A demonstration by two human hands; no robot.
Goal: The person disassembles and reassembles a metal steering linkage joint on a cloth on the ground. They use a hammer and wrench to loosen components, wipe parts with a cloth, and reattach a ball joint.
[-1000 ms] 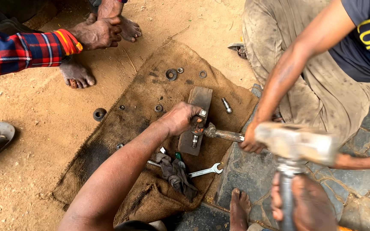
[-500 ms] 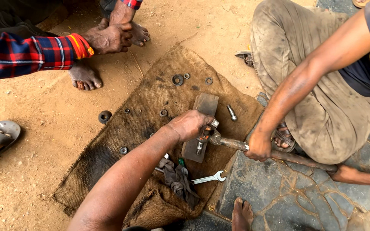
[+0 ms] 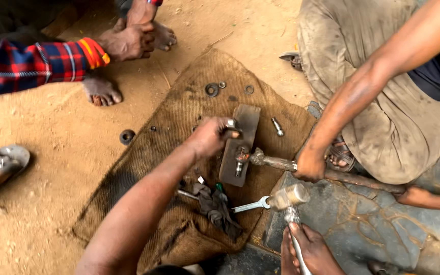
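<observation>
Since half a second ago our hammer (image 3: 291,196) has come back into view at the lower right, its head low over the stone floor (image 3: 362,229) beside the spanner (image 3: 250,205); before, it was out of frame. Our right hand (image 3: 309,249) is clamped on the hammer's handle, and the bottom edge cuts off the wrist. Our left hand (image 3: 212,135) stays closed on a small metal piece at the top of the steel block (image 3: 240,145), which lies on the sacking (image 3: 179,153) in the dirt. A co-worker's hand (image 3: 309,165) still grips the long rod (image 3: 332,173), whose end meets the fitting (image 3: 240,155) on the block.

What the left fingers pinch is too covered to name. A dark rag (image 3: 215,203) hides part of the tools below the block. Washers (image 3: 212,89) lie at the sacking's far end; a bolt (image 3: 277,126) lies right of the block.
</observation>
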